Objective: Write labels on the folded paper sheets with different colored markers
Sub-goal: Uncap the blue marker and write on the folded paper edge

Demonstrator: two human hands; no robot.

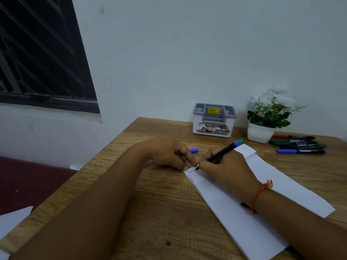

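A long folded white paper sheet (262, 194) lies diagonally on the wooden table (150, 203). My right hand (225, 169) grips a black marker (221, 152) with a blue-green end, its tip on the sheet's far left corner beside small blue writing (191, 171). My left hand (169, 154) presses that corner down with its fingertips, fingers curled. A blue marker cap (194, 150) lies just behind my left hand. Several capped markers (298, 145), red, green, dark and blue, lie in a row at the right.
A grey and white desk organiser (214, 119) stands against the wall. A white pot with white flowers (262, 126) sits right of it. Another white sheet (13, 220) shows at the lower left edge. A dark window (37, 53) is up left.
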